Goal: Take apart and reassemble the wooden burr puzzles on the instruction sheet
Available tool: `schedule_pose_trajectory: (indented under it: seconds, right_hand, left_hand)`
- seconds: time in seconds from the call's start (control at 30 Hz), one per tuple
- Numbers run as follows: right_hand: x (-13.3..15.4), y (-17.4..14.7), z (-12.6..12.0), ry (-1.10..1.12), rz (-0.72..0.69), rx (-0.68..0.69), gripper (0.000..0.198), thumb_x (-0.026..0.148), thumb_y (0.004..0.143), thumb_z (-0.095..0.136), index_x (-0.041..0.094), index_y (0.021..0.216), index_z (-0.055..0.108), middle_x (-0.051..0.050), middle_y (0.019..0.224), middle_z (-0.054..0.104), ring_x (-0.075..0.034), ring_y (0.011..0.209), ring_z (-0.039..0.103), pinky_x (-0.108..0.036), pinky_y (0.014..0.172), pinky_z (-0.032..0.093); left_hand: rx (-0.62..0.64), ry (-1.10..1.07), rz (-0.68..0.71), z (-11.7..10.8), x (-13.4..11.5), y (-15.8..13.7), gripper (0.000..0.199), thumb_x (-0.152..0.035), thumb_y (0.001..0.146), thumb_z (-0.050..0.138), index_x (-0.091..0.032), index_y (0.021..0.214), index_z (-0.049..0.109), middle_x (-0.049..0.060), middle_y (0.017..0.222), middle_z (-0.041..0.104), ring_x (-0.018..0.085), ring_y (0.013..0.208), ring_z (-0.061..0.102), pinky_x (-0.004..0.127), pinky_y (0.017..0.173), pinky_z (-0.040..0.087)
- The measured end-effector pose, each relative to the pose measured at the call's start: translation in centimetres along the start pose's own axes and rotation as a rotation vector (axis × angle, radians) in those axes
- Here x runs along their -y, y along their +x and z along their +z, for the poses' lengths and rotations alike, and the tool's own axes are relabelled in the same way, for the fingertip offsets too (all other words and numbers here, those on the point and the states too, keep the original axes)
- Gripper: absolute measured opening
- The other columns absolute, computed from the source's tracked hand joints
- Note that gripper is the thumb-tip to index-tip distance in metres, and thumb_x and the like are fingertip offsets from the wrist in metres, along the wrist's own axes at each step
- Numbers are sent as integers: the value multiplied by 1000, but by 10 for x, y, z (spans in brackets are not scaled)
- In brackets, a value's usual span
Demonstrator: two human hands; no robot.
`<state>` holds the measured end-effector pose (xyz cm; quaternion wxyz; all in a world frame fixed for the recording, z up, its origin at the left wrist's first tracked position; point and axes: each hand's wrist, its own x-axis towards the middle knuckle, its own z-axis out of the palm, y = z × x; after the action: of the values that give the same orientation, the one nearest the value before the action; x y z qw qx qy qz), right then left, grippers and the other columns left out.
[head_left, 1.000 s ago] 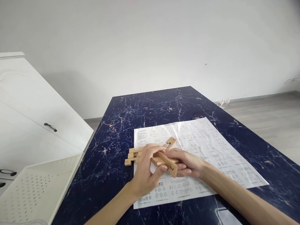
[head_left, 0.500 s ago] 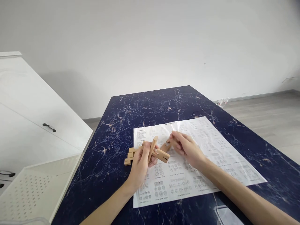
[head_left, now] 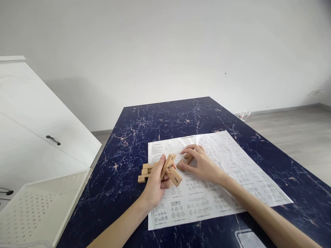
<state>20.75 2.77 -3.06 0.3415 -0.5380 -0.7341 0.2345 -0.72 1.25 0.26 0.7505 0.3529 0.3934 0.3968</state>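
My left hand (head_left: 156, 177) is closed around crossed wooden puzzle pieces (head_left: 175, 176), notched bars fitted across one another. The upper bar (head_left: 170, 158) carries a printed "2"; the other ends in a curly black mark. My right hand (head_left: 200, 162) curls over the paper with thumb and fingers about a short notched wooden puzzle piece (head_left: 188, 158), partly covered by the fingers. Left of my left hand, several more wooden bars (head_left: 144, 171) lie side by side at the sheet's edge, partly hidden by that hand.
Under both hands spreads a printed diagram sheet (head_left: 207, 203) on a dark blue marbled table (head_left: 160, 120). A pale-edged flat object (head_left: 249, 237) lies at the near edge. White cabinets (head_left: 46, 113) stand at left, beside a perforated white surface (head_left: 31, 213).
My left hand has turned the crossed pieces, bringing the "2" into view. My right hand has shifted slightly left and lower, its fingers now spanning the notched piece.
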Motion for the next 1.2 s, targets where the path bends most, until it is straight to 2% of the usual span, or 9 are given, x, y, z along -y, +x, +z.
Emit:
schedule_pose_trajectory:
  seconds: [0.13,0.23,0.4,0.63,0.73,0.87,0.97,1.07,1.2]
  right_hand:
    - [-1,0,-1,-32,-19,63,34,51,94,71,28,118,67,-11,120,64,-34,117,56,-53,96,56]
    - [0,1,0,-48,-19,54,33,51,95,70,26,117,66,-10,112,65,-32,109,57,-51,91,57]
    - [0,0,1,-39,-58,95,29,50,95,70,26,112,64,-10,111,64,-30,106,57,-47,86,56]
    - [6,0,0,-48,-48,82,22,43,96,71,25,93,59,-7,100,65,-27,96,59,-42,79,53]
    - [10,0,0,-29,-29,89,18,37,95,72,24,91,59,-5,95,66,-25,89,61,-40,75,51]
    - [8,0,2,40,11,85,9,33,100,66,24,99,65,-3,92,67,-21,79,62,-37,70,50]
    - [5,0,3,85,-9,49,17,38,103,62,24,102,71,-5,96,66,-21,78,62,-37,72,51]
    - [6,0,3,219,-8,57,23,44,103,62,25,107,74,-6,100,65,-20,77,60,-36,70,50]
    - [13,0,-2,482,95,118,37,57,102,61,23,112,71,-2,83,63,-16,64,53,-31,59,43]
  left_hand:
    - [10,-18,-21,1,-1,-1,61,-74,82,74,-14,77,64,-9,58,32,6,50,12,23,45,5]
    - [17,-4,-23,2,-2,-2,61,-74,84,72,-13,78,66,-8,58,33,6,50,13,23,45,6]
    - [30,18,-24,2,-2,-3,60,-72,86,71,-13,77,66,-8,58,32,5,49,12,23,45,5]
    - [74,12,-25,2,-2,-1,60,-73,86,71,-13,80,67,-8,58,31,5,49,13,22,45,6]
    - [80,26,-2,1,-1,-1,59,-71,88,69,-13,80,66,-8,59,32,5,49,12,22,45,7]
    - [105,43,14,-2,1,1,58,-70,93,64,-13,81,67,-8,59,32,5,49,13,22,45,8]
    - [113,39,6,-4,2,2,59,-70,95,62,-13,82,68,-8,60,31,5,49,14,22,46,8]
    - [127,42,11,-4,2,2,58,-69,97,60,-13,83,68,-8,61,33,5,48,15,22,46,9]
    - [154,55,18,-4,1,0,59,-70,98,58,-13,86,69,-8,60,32,4,46,16,22,46,10]
